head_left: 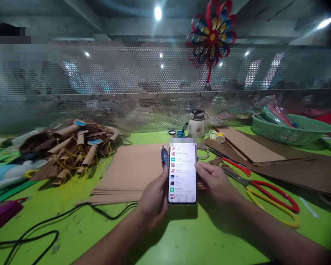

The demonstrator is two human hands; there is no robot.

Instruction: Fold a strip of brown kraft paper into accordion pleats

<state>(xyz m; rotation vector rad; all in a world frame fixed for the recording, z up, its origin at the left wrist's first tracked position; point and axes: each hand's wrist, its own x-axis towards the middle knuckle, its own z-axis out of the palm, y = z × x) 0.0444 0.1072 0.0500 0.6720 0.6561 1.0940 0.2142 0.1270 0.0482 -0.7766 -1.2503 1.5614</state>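
A smartphone is held upright in front of me, its lit screen showing a list of chats. My left hand is closed on its left edge, and the fingers of my right hand pinch its right edge. Just behind the phone lies a stack of brown paper sheets, partly covered by it. A blue tool with a pointed tip, perhaps a glue gun, rests on the sheets beside the phone. To the right of my right hand are large scissors with red and yellow handles.
A heap of brown paper pieces with yellow strings lies at left, near a black cable. Behind stand a white bottle and a perforated metal screen. At right are brown sheets and a green basket.
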